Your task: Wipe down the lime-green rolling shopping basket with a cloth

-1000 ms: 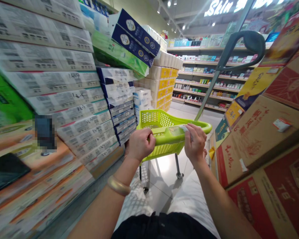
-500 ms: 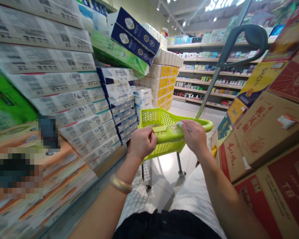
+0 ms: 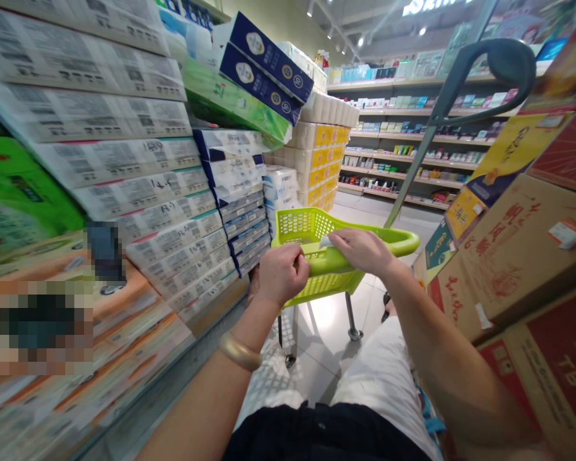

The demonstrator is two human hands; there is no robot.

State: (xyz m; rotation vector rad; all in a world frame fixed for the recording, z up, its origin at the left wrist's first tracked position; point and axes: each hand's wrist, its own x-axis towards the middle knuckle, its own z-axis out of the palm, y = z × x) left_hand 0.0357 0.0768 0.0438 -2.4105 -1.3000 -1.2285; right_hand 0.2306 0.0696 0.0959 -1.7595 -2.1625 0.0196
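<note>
A lime-green plastic shopping trolley (image 3: 336, 285) with a perforated basket stands right in front of me on thin metal legs with casters. My left hand (image 3: 284, 272), with a gold-coloured bangle on its wrist, is closed around the left part of the trolley's rear handle bar. My right hand (image 3: 360, 248) lies over the middle of the same bar, fingers pointing left. A small white piece (image 3: 325, 241), like tissue or paper, shows at its fingertips against the bar. The right palm covers much of the bar, and the basket's inside is mostly out of sight.
Tall stacks of wrapped tissue packs (image 3: 139, 192) rise on the left, with tilted blue boxes (image 3: 264, 61) on top. Cardboard cartons (image 3: 518, 250) line the right. A grey pole with a looped handle (image 3: 432, 125) leans there. Shelves of small goods (image 3: 413, 134) stand beyond.
My right hand has slid left along the trolley's bar with the white piece, covering the label there. My left hand keeps its grip. The view has shifted slightly.
</note>
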